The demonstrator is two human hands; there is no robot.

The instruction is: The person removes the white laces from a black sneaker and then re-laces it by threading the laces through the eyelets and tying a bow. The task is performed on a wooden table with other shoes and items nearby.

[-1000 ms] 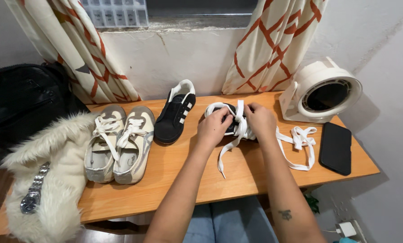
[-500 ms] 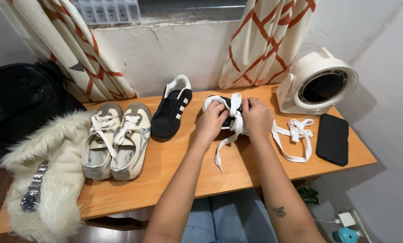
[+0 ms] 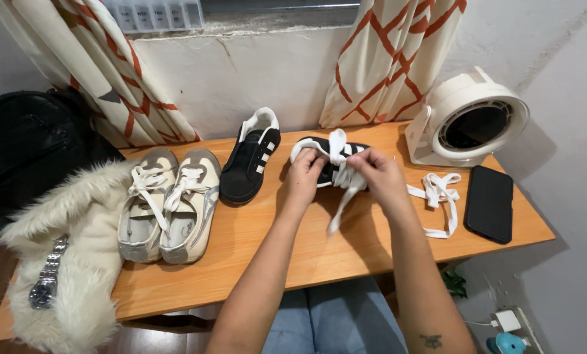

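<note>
Both hands (image 3: 303,176) (image 3: 380,174) pinch flat white lace (image 3: 340,172) (woven, ribbon-like) over black shoe (image 3: 319,145).

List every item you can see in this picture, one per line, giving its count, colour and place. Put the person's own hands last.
Black sneaker with white stripes: 1, black and white, unlaced, middle of the table.
Black sneaker being laced: 1, black and white, between the hands.
White lace: 1, white, threaded on that sneaker, end hanging down.
Loose lace: 1, white, right of the hands.
Beige sneakers: 2, beige and grey, side by side, left of the table.
Phone: 1, black, right end of the table.
Fan: 1, white, back right.
Fur garment: 1, cream, left end.
Wristwatch: 1, silver, on the fur.
Bag: 1, black, far left.
Curtains: 2, cream and orange, behind.
Table: 1, wooden.
Left hand: on the sneaker.
Right hand: pinching the lace.
</note>
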